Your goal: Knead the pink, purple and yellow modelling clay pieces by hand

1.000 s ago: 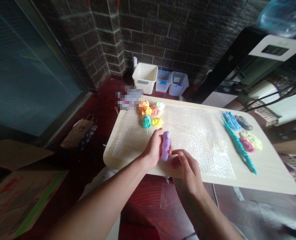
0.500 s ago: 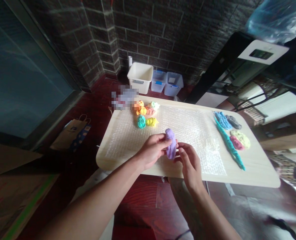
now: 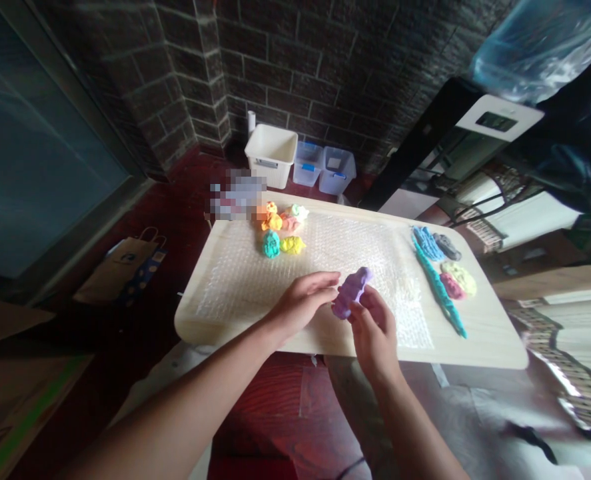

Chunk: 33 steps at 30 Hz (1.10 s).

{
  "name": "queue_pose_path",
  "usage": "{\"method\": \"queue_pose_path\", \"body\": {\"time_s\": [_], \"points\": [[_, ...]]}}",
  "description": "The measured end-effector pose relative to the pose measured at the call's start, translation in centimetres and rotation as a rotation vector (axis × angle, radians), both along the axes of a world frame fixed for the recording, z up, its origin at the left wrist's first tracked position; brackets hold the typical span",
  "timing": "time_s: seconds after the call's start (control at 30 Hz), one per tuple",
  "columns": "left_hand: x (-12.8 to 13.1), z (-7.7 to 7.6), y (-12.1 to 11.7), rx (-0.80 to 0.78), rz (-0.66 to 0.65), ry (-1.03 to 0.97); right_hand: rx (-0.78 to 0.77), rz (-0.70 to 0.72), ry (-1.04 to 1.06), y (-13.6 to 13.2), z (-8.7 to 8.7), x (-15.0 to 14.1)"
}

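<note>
A lump of purple clay (image 3: 351, 291) is held tilted above the bubble wrap sheet (image 3: 325, 260) on the pale wooden table (image 3: 480, 337). My right hand (image 3: 372, 330) grips its lower end from below. My left hand (image 3: 302, 300) lies beside it with fingers stretched out, their tips just touching the clay's lower end. At the far left of the sheet sit small clay lumps, among them a teal lump (image 3: 270, 244) and a yellow lump (image 3: 292, 245).
On the table's right lie a long teal clay strip (image 3: 440, 290), blue, grey, pink and pale green lumps. Behind the table stand a white bin (image 3: 271, 155) and two clear boxes. A paper bag (image 3: 118, 267) sits on the floor at left.
The purple clay went from upright in my left hand to tilted in my right hand. My left fingers have opened off it. The view has shifted, so the table sits further left.
</note>
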<state>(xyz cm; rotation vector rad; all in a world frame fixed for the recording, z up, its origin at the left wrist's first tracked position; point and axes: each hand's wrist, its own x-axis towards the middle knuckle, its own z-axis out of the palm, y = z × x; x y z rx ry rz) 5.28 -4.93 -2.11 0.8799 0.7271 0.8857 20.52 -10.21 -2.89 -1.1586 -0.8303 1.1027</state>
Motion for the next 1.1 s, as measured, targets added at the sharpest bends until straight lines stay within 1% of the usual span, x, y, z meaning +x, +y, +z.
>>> {"method": "queue_pose_path", "body": {"time_s": [0.03, 0.1, 0.2, 0.33, 0.43, 0.53, 0.63, 0.7, 0.83, 0.97, 1.1], "points": [[0.0, -0.1, 0.0, 0.008, 0.028, 0.046, -0.022, 0.001, 0.092, 0.1, 0.2, 0.0], [0.0, -0.4, 0.0, 0.040, 0.037, 0.083, -0.051, 0.010, 0.218, 0.4, 0.6, 0.0], [0.2, -0.7, -0.2, 0.071, -0.020, 0.075, -0.065, -0.001, 0.267, 0.5, 0.9, 0.0], [0.2, -0.6, -0.2, 0.027, -0.069, 0.086, -0.088, -0.005, 0.306, 0.4, 1.3, -0.1], [0.1, -0.6, -0.2, 0.067, -0.081, 0.099, -0.132, 0.003, 0.409, 0.3, 2.0, 0.0], [0.3, -0.8, -0.4, 0.102, -0.077, 0.165, -0.197, 0.029, 0.546, 0.5, 2.7, 0.0], [0.6, -0.8, -0.8, 0.156, -0.023, 0.254, -0.232, 0.047, 0.633, 0.7, 3.1, 0.2], [0.7, -0.6, -1.1, 0.205, -0.004, 0.279, -0.237, 0.033, 0.663, 0.7, 3.1, 0.4], [0.5, -0.2, -1.4, 0.300, -0.014, 0.314, -0.226, 0.016, 0.690, 0.5, 3.3, 0.8], [0.4, -0.1, -1.4, 0.342, 0.036, 0.417, -0.213, 0.008, 0.665, 0.4, 3.4, 1.0], [0.7, 0.0, -1.6, 0.399, 0.024, 0.524, -0.187, -0.041, 0.629, 0.3, 3.3, 1.1]]}}
